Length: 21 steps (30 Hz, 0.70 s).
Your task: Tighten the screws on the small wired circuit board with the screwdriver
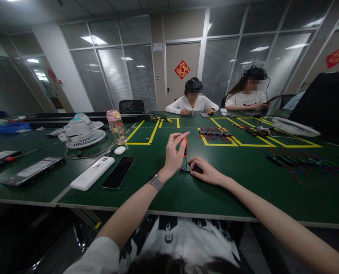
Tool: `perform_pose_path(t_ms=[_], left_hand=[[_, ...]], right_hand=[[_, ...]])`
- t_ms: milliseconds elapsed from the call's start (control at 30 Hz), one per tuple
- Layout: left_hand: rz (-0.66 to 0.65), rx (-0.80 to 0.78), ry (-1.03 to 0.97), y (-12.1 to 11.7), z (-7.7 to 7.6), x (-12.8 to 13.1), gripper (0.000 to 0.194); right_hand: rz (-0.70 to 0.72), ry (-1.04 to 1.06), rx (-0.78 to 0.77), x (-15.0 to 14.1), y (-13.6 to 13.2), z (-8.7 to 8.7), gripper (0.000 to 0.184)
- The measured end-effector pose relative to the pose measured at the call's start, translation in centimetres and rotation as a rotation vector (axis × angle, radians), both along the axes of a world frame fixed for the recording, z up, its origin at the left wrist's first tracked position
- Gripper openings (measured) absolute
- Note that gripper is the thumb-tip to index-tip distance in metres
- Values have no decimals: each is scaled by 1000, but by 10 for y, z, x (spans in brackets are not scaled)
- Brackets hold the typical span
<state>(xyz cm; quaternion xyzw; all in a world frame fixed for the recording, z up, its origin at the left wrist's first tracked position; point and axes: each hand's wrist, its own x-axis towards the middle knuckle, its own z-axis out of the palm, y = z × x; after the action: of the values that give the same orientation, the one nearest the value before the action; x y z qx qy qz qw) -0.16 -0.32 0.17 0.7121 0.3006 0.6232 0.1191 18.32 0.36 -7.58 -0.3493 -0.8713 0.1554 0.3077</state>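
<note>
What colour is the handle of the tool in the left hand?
The handle is orange and black, best seen in the head view.

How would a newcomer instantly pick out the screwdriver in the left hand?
On the green table, near the middle, find the left hand, raised beside the right hand. It holds the screwdriver upright over a small circuit board. Orange on its handle distinguishes it from the red-handled tool lying at far left.
</note>
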Motion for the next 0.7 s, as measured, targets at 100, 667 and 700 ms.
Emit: perform_pose_path(t_ms=[100, 667, 700], left_hand=[[-68, -22, -24, 3, -3, 0, 33], [-2, -22, -39, 8, -7, -1, 33], [-18, -25, -50, 9, -8, 0, 33]], right_hand=[[1, 2, 5, 0, -1, 0, 7], [7, 5, 10, -1, -1, 1, 8], [8, 5, 12, -1, -1, 1, 8]])
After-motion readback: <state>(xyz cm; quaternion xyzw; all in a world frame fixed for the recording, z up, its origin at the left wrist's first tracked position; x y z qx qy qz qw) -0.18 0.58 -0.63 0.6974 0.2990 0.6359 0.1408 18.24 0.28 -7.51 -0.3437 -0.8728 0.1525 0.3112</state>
